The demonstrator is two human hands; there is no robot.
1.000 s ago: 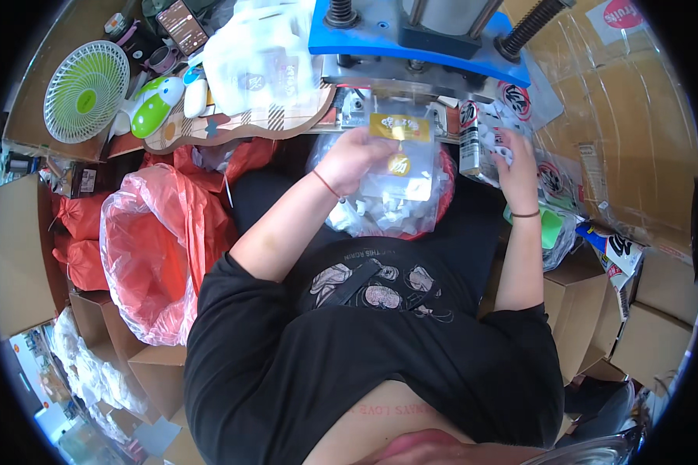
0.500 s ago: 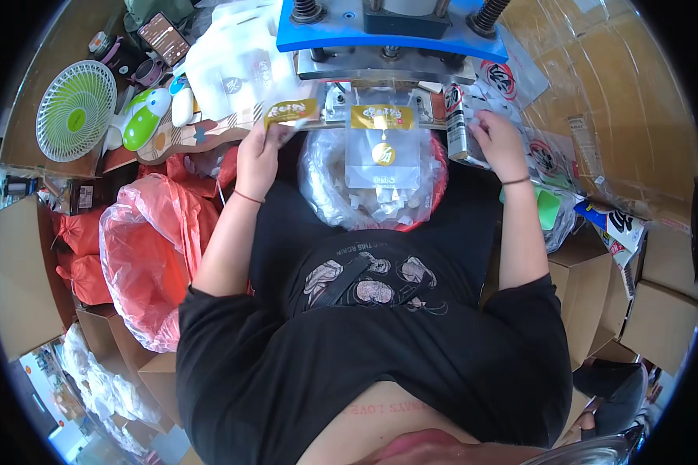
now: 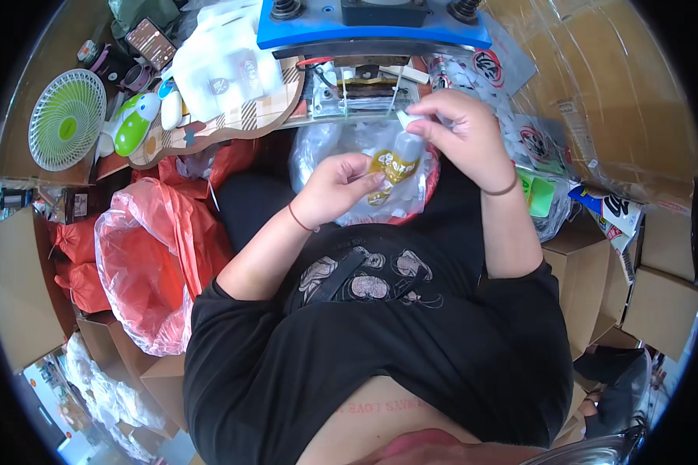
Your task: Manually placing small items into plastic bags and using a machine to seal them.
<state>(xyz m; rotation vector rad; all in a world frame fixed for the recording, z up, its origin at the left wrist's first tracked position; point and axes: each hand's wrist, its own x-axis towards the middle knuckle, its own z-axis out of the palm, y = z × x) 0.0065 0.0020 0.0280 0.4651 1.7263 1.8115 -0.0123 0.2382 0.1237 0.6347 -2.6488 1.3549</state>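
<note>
My left hand grips the lower side of a clear plastic bag with a gold printed band, between thumb and fingers. My right hand is closed at the bag's upper end, with a small white piece at its fingertips; I cannot tell whether that piece is joined to the bag. The bag looks bent and tilted. Both hands are just in front of a press with a blue plate. Beneath that plate lies a metal die fixture.
Below the bag stands a bin with a clear liner, holding pale scraps. A red plastic bag gapes at the left. White bags, a green-and-white fan and a phone sit at the back left. A cardboard wall borders the right.
Both hands have come together in front of the press, the right one leaving the printed packs at the right. The bag that hung flat below the fixture no longer shows there. The view has shifted slightly.
</note>
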